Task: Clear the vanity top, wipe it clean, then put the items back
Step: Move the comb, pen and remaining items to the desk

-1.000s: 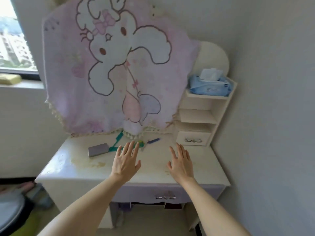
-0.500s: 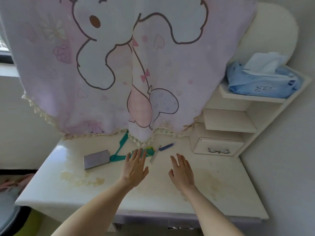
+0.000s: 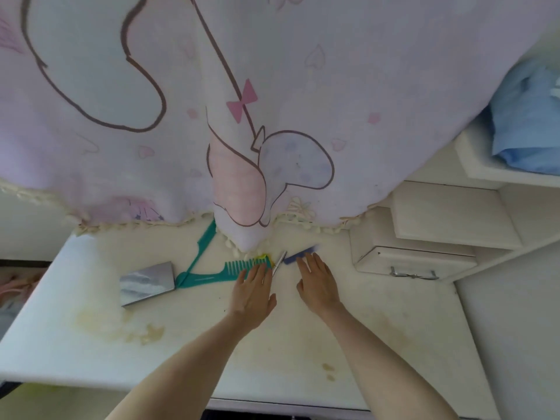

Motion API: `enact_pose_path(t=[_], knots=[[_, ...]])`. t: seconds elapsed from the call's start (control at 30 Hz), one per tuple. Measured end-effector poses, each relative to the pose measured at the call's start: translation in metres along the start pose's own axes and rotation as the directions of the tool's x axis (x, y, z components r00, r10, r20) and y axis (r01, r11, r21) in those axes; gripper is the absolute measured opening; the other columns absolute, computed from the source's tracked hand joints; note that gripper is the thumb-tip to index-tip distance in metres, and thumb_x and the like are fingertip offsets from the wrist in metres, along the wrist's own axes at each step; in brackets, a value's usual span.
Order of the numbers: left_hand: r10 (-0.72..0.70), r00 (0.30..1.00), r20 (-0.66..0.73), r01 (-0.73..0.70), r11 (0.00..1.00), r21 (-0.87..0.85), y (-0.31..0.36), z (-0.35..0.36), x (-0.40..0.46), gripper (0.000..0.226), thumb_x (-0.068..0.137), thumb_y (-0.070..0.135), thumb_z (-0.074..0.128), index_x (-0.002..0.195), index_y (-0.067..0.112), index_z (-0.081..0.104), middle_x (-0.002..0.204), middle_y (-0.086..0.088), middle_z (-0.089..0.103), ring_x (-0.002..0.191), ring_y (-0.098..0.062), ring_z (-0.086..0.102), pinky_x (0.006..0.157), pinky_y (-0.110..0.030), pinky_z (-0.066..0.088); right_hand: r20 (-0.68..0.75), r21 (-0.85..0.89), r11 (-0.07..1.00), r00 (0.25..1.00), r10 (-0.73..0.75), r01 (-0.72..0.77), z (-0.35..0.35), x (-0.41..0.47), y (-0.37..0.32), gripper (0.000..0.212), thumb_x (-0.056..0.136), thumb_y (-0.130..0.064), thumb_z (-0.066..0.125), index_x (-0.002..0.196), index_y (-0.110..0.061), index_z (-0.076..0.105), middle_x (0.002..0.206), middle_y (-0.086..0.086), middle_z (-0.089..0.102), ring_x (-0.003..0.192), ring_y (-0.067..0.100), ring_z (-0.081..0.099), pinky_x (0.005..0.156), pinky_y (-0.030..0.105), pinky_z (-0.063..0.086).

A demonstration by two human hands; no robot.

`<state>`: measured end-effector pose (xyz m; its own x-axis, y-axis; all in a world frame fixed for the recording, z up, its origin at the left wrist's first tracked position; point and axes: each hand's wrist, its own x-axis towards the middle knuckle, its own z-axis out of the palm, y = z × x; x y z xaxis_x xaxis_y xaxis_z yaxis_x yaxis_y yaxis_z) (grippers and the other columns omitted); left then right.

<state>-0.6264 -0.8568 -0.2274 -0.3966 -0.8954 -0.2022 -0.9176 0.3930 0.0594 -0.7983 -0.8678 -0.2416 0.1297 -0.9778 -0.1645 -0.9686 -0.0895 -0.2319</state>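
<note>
The cream vanity top (image 3: pixel 394 322) carries yellowish stains at the front left. At its back lie a teal wide-tooth comb (image 3: pixel 218 269), a teal tail comb (image 3: pixel 203 244), a small yellow item (image 3: pixel 263 256), a thin silver tool (image 3: pixel 279 262), a blue comb (image 3: pixel 300 252) and a flat silver case (image 3: pixel 147 281). My left hand (image 3: pixel 253 294) hovers with fingers spread over the teal comb's teeth. My right hand (image 3: pixel 318 281) is open too, fingertips at the blue comb. Neither holds anything.
A pink cartoon cloth (image 3: pixel 272 116) hangs over the mirror, its fringe touching the back of the top. To the right stand a small drawer (image 3: pixel 415 262) and shelves (image 3: pixel 448 213); a blue tissue pack (image 3: pixel 527 122) sits on the upper shelf.
I have leaned in closer to the vanity. Both hands have moved forward from mid-table to the combs at the back, still open and holding nothing.
</note>
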Motion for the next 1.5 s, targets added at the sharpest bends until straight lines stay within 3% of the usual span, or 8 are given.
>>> enact_pose_path(t=[0.07,0.17,0.23,0.43,0.53,0.67,1.37,1.5], knots=[[-0.036,0.999,0.010,0.036,0.999,-0.005,0.000,0.003,0.011,0.061,0.087,0.034,0.052,0.139,0.006,0.036,0.142,-0.012,0.041,0.131,-0.028,0.038,0.107,-0.044,0.032,0.012,-0.006,0.999,0.999,-0.041,0.041,0.001,0.010,0.009,0.065,0.056,-0.002,0.078,0.118,0.000,0.060,0.120,0.023,0.060,0.110,0.037,0.058,0.082,0.049,0.053],[-0.075,0.997,0.000,0.075,0.997,0.010,0.003,0.007,0.024,0.054,0.064,0.025,0.074,0.113,0.006,0.061,0.110,-0.009,0.064,0.100,-0.026,0.060,0.079,-0.039,0.051,-0.022,-0.044,0.994,0.995,-0.097,0.096,0.005,0.019,0.018,0.064,0.053,0.001,0.077,0.115,-0.002,0.061,0.118,0.022,0.061,0.110,0.038,0.058,0.084,0.050,0.052],[-0.090,0.996,-0.015,0.091,0.995,0.034,0.006,0.008,0.028,0.049,0.060,0.020,0.077,0.105,0.008,0.065,0.099,-0.007,0.065,0.089,-0.024,0.061,0.067,-0.034,0.051,-0.057,-0.087,0.988,0.990,-0.132,0.127,0.004,0.022,0.020,0.059,0.051,0.003,0.075,0.108,-0.003,0.064,0.109,0.019,0.064,0.103,0.036,0.061,0.083,0.047,0.052],[-0.174,0.985,-0.002,0.173,0.977,0.128,0.018,0.001,0.031,0.042,0.063,0.016,0.081,0.102,0.008,0.066,0.088,-0.006,0.065,0.077,-0.023,0.063,0.061,-0.032,0.049,-0.153,-0.193,0.968,0.970,-0.189,0.159,0.003,0.027,0.025,0.032,0.049,0.001,0.074,0.077,-0.010,0.066,0.073,0.005,0.061,0.072,0.026,0.059,0.071,0.034,0.052],[-0.202,0.976,0.075,0.186,0.966,0.181,0.023,-0.005,0.031,0.024,0.090,0.011,0.049,0.113,0.010,0.055,0.104,-0.004,0.061,0.093,-0.023,0.060,0.074,-0.031,0.046,-0.158,-0.232,0.960,0.967,-0.200,0.160,-0.002,0.023,0.025,0.029,0.045,-0.002,0.075,0.069,-0.012,0.064,0.064,0.003,0.059,0.063,0.024,0.057,0.061,0.030,0.047],[-0.240,0.967,0.084,0.211,0.941,0.263,0.025,-0.002,0.033,0.025,0.093,0.008,0.037,0.113,0.012,0.051,0.109,-0.004,0.059,0.098,-0.022,0.056,0.078,-0.030,0.041,-0.152,-0.231,0.965,0.975,-0.163,0.126,-0.005,0.015,0.025,0.028,0.041,-0.004,0.075,0.061,-0.013,0.058,0.056,0.002,0.053,0.057,0.023,0.053,0.051,0.027,0.040],[-0.182,0.975,0.126,0.138,0.945,0.296,0.018,0.001,0.017,0.029,0.094,0.010,0.037,0.120,0.009,0.049,0.118,-0.004,0.058,0.108,-0.021,0.052,0.083,-0.029,0.041,-0.218,-0.088,0.996,0.975,-0.039,0.020,0.005,-0.016,0.028,0.036,0.038,-0.005,0.084,0.061,-0.012,0.057,0.060,0.003,0.052,0.051,0.018,0.051,0.038,0.021,0.034],[-0.125,0.992,0.014,0.118,0.967,0.224,0.018,-0.002,0.011,0.024,0.087,0.019,0.053,0.109,0.008,0.057,0.106,-0.006,0.061,0.098,-0.023,0.055,0.077,-0.032,0.043,-0.261,-0.069,0.998,0.965,-0.032,0.014,0.007,-0.018,0.028,0.036,0.041,-0.002,0.084,0.065,-0.009,0.058,0.064,0.005,0.053,0.051,0.017,0.051,0.038,0.021,0.039]])
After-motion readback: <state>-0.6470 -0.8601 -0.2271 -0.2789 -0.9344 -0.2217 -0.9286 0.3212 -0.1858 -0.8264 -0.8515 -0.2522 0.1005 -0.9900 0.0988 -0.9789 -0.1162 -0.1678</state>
